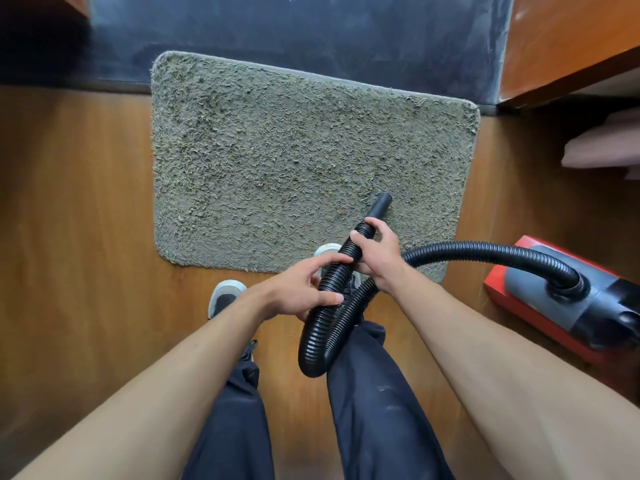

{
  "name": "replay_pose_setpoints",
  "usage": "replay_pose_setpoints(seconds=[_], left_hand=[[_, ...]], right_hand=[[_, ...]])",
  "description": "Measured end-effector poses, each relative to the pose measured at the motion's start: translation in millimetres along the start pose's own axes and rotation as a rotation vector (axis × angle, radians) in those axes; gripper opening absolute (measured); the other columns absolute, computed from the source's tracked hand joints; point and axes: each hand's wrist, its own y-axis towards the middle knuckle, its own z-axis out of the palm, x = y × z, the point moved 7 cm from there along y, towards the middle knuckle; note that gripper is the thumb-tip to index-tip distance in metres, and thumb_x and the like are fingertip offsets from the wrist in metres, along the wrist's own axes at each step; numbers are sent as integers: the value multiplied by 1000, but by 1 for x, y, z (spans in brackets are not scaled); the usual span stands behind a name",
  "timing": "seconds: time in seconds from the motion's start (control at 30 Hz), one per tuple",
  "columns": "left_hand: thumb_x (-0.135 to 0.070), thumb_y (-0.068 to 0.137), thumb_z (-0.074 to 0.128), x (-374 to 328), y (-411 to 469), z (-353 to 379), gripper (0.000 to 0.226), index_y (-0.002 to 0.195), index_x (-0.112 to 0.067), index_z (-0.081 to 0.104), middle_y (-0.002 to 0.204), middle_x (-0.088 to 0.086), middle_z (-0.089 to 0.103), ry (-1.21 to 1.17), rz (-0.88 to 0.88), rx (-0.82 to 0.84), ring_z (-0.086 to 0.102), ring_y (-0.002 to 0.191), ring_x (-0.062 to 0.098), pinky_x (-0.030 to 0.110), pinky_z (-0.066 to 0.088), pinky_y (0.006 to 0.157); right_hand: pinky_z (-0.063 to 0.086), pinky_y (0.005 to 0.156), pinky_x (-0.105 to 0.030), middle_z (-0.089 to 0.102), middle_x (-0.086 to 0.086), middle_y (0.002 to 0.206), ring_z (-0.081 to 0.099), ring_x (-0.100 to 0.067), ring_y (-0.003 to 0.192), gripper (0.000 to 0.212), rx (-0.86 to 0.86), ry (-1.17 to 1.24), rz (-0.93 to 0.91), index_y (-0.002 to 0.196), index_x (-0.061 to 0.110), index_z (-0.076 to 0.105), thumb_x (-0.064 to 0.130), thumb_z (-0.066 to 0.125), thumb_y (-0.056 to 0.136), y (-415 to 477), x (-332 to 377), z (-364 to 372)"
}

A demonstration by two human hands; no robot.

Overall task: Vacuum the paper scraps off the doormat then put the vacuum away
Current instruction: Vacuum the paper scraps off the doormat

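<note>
Over near edge of doormat (277, 150): right hand (377, 254) wrapped round hose (322, 334) just behind nozzle (381, 204). Left hand (304, 289) clasps the hose loop lower down, between thumb and fingers. Vacuum (554, 299) sits just right of doormat.

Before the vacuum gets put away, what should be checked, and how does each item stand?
1. Doormat looks clean: ok.
2. Right hand grips the hose behind the nozzle: ok.
3. Left hand holds the hose lower down: ok.
4. Hose joined to the vacuum: ok.
5. Vacuum switched off: cannot tell.
6. Hose loop clear of the legs: not ok, it hangs against them.
</note>
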Motion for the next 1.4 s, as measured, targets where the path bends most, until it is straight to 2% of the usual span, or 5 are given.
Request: replay_pose_setpoints(seconds=[0.53,0.7,0.87,1.1,1.4], left_hand=[[13,92,53,20,-83,-34,69,139,-36,44,118,-12,58,-143,270,-304,52,94,-10,11,49,82],[10,94,51,11,-108,-47,71,142,-41,42,133,-3,54,-100,322,-328,55,101,5,18,50,90],[10,94,52,-23,-119,-47,69,141,-40,42,129,-24,50,96,390,-213,50,96,-21,16,46,95],[-5,89,62,-62,-111,-9,69,143,-42,40,136,-13,53,443,508,-163,56,108,6,46,45,107],[-8,90,64,-99,-100,70,70,145,-43,39,140,-18,52,709,556,-64,51,127,3,45,43,109]], right_hand=[[59,81,-52,60,-9,116,65,-28,102,46,210,-264,-300,129,31,50,14,65,89,-55,66,95],[59,81,-53,61,-4,105,65,-24,95,45,208,-253,-451,124,36,51,18,67,86,-83,93,110],[56,85,-55,61,0,101,63,-21,94,43,67,-85,-531,119,37,53,19,68,84,-106,109,76],[53,93,-41,62,3,111,61,-12,96,47,-139,47,-792,129,25,51,11,66,86,-152,128,3],[52,83,-28,55,2,110,56,-9,90,47,-276,232,-890,128,14,48,3,62,85,-186,105,-99]])
